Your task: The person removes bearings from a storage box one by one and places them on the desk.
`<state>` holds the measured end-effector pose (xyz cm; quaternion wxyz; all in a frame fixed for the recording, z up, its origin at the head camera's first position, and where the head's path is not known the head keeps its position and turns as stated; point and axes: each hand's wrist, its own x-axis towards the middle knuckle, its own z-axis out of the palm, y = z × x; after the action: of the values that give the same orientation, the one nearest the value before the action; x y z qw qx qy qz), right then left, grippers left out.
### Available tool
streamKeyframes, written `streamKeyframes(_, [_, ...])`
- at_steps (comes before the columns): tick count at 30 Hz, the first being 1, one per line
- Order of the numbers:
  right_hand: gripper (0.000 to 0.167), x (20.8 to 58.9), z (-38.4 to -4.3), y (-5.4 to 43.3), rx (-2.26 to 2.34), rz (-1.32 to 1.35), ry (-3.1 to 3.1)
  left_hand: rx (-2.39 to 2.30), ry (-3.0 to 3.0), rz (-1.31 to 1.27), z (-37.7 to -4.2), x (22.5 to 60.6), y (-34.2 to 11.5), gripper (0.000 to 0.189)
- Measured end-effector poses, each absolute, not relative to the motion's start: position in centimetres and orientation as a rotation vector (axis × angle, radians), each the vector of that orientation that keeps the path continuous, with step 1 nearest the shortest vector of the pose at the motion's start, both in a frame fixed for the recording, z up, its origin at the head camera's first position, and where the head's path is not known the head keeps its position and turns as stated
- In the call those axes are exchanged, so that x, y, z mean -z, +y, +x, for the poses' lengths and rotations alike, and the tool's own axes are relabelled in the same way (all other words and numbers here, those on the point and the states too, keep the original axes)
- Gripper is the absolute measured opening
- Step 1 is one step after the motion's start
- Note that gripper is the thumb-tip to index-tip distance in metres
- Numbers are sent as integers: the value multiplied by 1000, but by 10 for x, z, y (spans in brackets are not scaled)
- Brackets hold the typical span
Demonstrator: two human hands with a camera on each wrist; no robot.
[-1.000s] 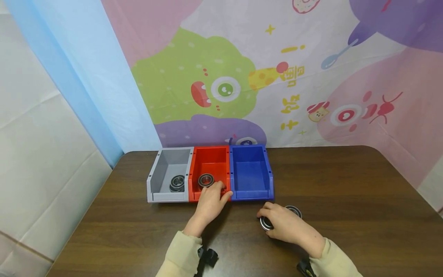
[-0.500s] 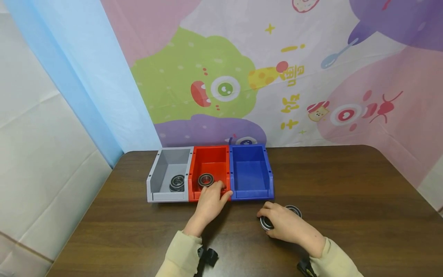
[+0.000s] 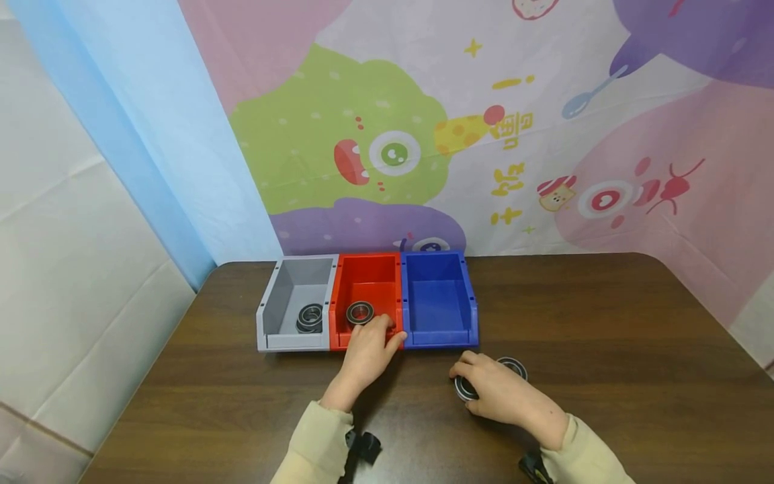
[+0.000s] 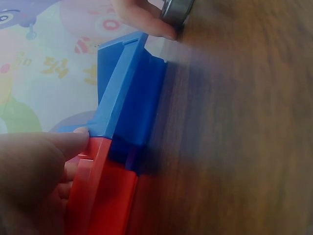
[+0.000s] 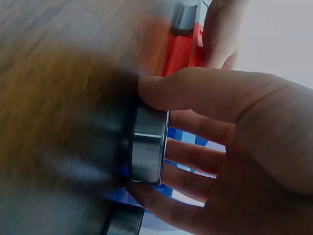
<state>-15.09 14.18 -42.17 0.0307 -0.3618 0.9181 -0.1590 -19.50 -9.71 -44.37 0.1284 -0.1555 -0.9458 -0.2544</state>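
My left hand [image 3: 367,349] reaches over the front of the red bin [image 3: 370,269], its fingers dipping inside. In the left wrist view its thumb [image 4: 73,140] touches the rim where red meets the blue bin [image 4: 129,98]; the fingertips are hidden, so I cannot tell what they hold. One ball bearing [image 3: 360,313] lies in the red bin beside those fingers. My right hand [image 3: 498,390] grips another bearing [image 5: 148,144] by its outer edge, thumb on one side and fingers on the other, low over the table. Just behind it is a further bearing [image 3: 514,368], partly covered by the hand.
A grey bin [image 3: 296,344] stands left of the red one, with bearings [image 3: 310,318] overlapping inside it. The three bins sit side by side on the brown table [image 3: 605,336], near its back edge. A cartoon-printed cloth [image 3: 375,87] hangs behind.
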Motion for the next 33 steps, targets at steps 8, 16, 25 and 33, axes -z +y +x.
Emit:
streamKeyframes(8, [38, 421, -150, 141, 487, -1099, 2834, 745, -2765, -444, -196, 442, -96, 22])
streamKeyframes(16, [37, 423, -148, 141, 492, -1105, 2848, 753, -2762, -444, -195, 443, -97, 21])
streamKeyframes(25, [36, 423, -148, 141, 487, -1094, 2842, 747, -2757, -449, -195, 443, -97, 21])
streamKeyframes(33, [37, 424, -148, 140, 482, -1094, 2841, 735, -2744, -460, -195, 444, -97, 20])
